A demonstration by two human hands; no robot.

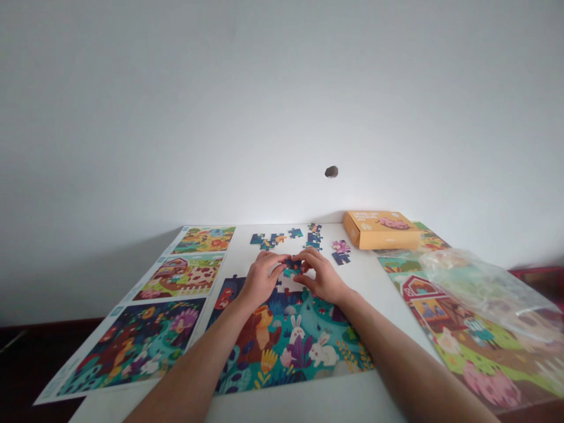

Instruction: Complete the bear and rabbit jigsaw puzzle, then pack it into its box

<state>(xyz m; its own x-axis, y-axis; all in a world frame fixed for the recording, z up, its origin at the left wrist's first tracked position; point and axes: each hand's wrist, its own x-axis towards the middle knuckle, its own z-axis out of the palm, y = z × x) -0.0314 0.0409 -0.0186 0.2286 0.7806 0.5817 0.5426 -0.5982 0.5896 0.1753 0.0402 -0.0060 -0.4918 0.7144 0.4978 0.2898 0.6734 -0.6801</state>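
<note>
Left hand (pixel 261 279) and right hand (pixel 319 276) meet, fingertips pinching a teal piece (pixel 291 268) right at the puzzle's (pixel 282 352) ragged top edge, a strip of white table (pixel 247 258) separating them from the loose pieces (pixel 286 236)!

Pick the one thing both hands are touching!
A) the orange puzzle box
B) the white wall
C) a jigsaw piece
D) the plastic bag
C. The fingers of the left hand and the right hand close around a teal jigsaw piece at the top edge of the rabbit jigsaw puzzle.
</note>
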